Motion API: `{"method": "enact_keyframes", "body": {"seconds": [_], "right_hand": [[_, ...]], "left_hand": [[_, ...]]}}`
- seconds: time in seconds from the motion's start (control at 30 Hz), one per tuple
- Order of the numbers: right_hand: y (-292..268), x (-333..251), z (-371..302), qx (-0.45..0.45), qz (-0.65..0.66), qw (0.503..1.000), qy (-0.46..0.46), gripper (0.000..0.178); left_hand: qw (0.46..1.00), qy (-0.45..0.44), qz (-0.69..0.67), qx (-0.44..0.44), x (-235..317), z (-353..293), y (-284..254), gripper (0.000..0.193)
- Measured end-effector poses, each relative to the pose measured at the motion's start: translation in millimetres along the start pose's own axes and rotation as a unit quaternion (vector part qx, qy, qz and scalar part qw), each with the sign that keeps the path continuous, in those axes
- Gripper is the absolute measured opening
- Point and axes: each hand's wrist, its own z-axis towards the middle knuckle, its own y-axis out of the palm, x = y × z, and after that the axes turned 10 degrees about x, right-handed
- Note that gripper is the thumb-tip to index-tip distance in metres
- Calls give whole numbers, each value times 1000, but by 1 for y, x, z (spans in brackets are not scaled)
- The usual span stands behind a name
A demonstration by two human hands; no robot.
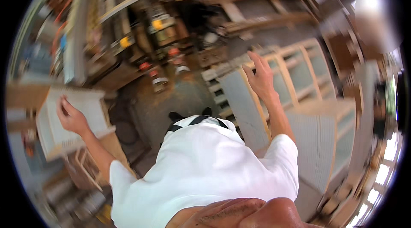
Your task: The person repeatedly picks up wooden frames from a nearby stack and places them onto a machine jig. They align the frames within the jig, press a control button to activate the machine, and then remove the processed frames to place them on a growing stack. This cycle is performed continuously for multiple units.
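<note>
My left hand is held out to the left, in front of a pale open-topped box with light wooden edges. Its fingers are loosely bent and a little apart, and nothing shows in them. On the other side, my right hand hangs above a stack of grey panels with light wood framing, its thumb and fingers spread and bare. Whether either hand touches the thing beneath it, I cannot tell; both look apart from it.
Ahead stands a blurred row of bar clamps with yellow and orange parts. Wooden pallets lie beside the panels. A second panel stack stands at the right. Concrete floor shows beyond my feet.
</note>
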Motion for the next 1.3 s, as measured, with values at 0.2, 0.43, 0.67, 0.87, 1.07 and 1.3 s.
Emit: {"method": "enact_keyframes", "body": {"seconds": [0.2, 0.43, 0.67, 0.87, 1.07, 1.3], "right_hand": [[-193, 21, -44, 237, -279, 930, -22, 48], [-330, 42, -203, 175, -588, 763, 202, 44], [-296, 19, -179, 205, -475, 837, 180, 33], [-182, -21, -72, 151, -263, 947, 110, 33], [-35, -60, 10, -37, -5, 999, -16, 38], [89, -91, 52, -206, 49, 973, -92, 48]], "left_hand": [[809, -227, -279, -465, 171, -225, 104, 13], [641, -91, -283, -708, 249, -322, 125, 25], [572, -53, -374, -728, 289, -340, 121, 25], [381, -224, -447, -778, 331, -306, 104, 52], [390, -547, -498, -547, 287, -257, 129, 51], [394, -614, -582, -359, 115, -199, 155, 44]]}}
